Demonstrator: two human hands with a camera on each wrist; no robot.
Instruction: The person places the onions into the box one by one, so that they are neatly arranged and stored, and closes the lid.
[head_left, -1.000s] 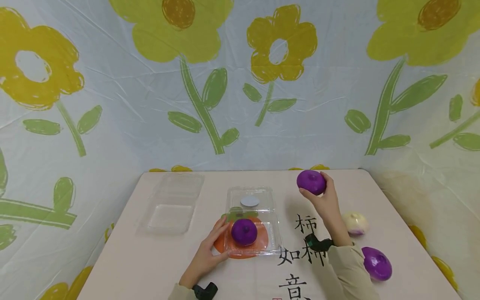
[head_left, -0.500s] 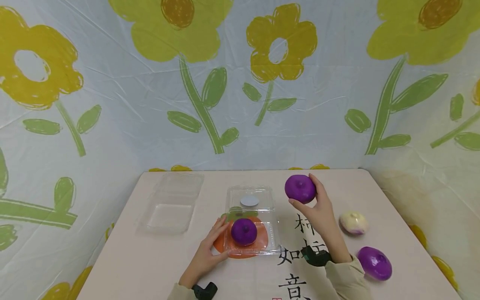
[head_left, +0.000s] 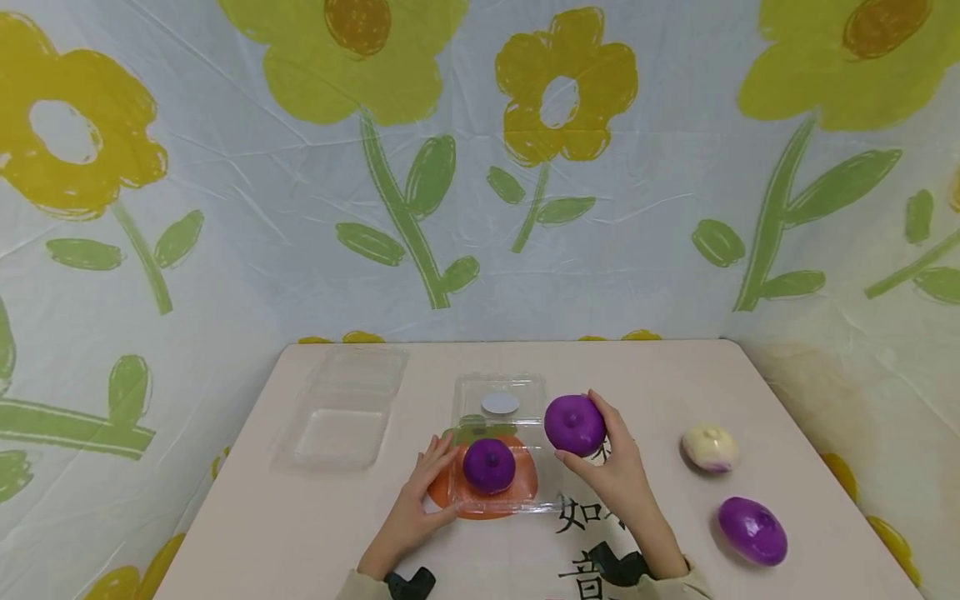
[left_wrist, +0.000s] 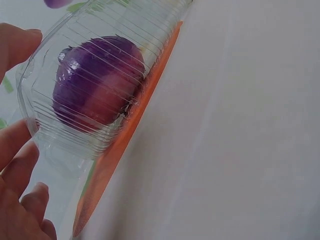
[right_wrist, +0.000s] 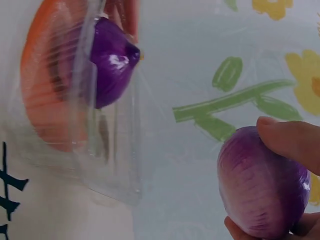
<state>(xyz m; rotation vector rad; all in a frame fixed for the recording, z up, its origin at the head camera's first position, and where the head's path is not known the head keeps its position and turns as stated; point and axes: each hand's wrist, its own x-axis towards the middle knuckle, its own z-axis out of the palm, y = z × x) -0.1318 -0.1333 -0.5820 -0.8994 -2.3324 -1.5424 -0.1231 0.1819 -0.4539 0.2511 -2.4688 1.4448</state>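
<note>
A clear plastic clamshell box (head_left: 542,483) stands with its lid folded back in the middle of the table, and a purple onion (head_left: 488,467) sits in its left part. My left hand (head_left: 420,492) rests against the box's left side, fingers spread, with thumb and a fingertip right at the rim in the left wrist view. A second purple onion (head_left: 573,426) is held between the thumb and fingers of my right hand (head_left: 618,475). It hangs just right of the box; its paler underside shows in the right wrist view.
Another clear clamshell box (head_left: 337,433) lies unfolded at the left. To the right are a pale onion (head_left: 710,447) with a purple tinge and a purple onion (head_left: 753,531). An orange persimmon print (head_left: 438,492) and black characters mark the table (head_left: 247,533). Flowered cloth (head_left: 645,275) hangs behind.
My right hand has carried its onion leftward and toward me, from the table's far right side to beside the box. The left hand has stayed at the box.
</note>
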